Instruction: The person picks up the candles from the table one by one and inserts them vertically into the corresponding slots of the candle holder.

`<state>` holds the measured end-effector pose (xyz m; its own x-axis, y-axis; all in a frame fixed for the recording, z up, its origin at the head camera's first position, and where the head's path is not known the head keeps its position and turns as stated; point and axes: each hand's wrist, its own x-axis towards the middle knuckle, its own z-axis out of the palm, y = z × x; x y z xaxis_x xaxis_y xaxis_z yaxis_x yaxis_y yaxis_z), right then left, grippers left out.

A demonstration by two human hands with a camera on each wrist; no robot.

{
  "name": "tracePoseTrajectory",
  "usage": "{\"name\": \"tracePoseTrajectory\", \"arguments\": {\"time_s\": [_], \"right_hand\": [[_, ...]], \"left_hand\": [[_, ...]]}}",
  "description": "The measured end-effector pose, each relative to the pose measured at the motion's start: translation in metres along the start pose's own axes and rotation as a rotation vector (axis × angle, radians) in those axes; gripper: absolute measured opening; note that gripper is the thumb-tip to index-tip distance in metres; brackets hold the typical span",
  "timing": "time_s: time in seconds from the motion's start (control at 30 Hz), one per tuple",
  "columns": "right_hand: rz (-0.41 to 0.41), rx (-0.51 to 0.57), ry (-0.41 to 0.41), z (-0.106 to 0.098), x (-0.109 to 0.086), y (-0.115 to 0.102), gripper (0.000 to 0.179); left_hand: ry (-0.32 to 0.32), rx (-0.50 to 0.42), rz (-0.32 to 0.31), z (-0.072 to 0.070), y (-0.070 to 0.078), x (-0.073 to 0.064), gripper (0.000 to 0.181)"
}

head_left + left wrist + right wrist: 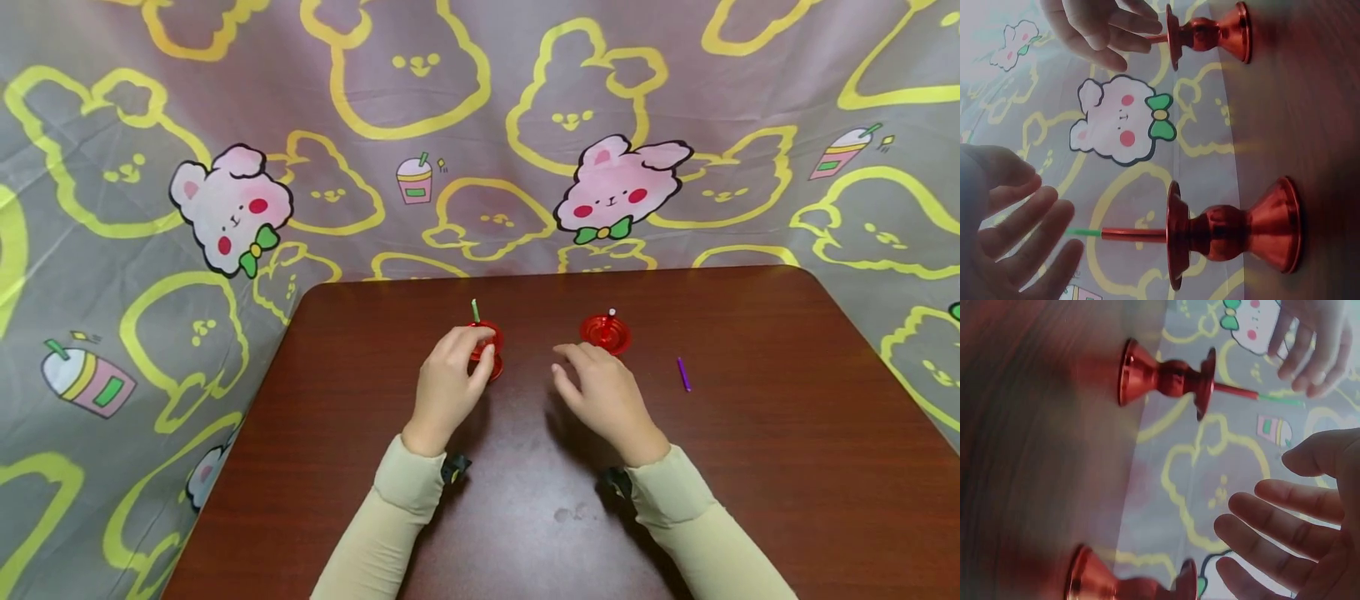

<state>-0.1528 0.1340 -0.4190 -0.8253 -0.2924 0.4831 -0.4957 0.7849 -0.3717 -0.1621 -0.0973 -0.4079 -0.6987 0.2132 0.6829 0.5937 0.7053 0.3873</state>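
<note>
Left wrist: lower-left green candle is pointing leftward toward nearer left hand, it and right hand loosely spread, holding nothing.

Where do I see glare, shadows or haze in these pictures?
Head view: a pale sheen on the table, dark shadows near the left hand and right hand; left wrist view: the patterned cloth washes out toward white at upper left, and the nearer red stand shines; right wrist view: hazy and rather soft, wood grain barely showing.
</note>
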Motion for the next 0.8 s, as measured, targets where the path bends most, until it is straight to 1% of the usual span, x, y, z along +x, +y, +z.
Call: {"name": "tracePoseTrajectory", "arguments": {"time_s": [0.17,0.27,0.5,0.63,0.8], "right_hand": [[0.081,0.02,0.016,-0.013,-0.007,0.008,0.024],[0.111,0.029,0.041,-0.02,-0.01,0.013,0.023],[0.132,0.034,0.129,-0.033,-0.019,0.025,0.021],[0.149,0.032,0.151,-0.04,-0.023,0.033,0.02],[0.178,0.027,0.16,-0.047,-0.026,0.043,0.019]], "left_hand": [[-0.097,0.017,-0.002,0.004,0.006,0.001,0.023],[-0.144,0.03,0.012,0.007,0.009,0.002,0.026],[-0.226,0.081,0.04,0.02,0.019,0.005,0.034],[-0.27,0.107,0.049,0.027,0.024,0.007,0.038],[-0.295,0.15,0.07,0.037,0.03,0.009,0.041]]}}
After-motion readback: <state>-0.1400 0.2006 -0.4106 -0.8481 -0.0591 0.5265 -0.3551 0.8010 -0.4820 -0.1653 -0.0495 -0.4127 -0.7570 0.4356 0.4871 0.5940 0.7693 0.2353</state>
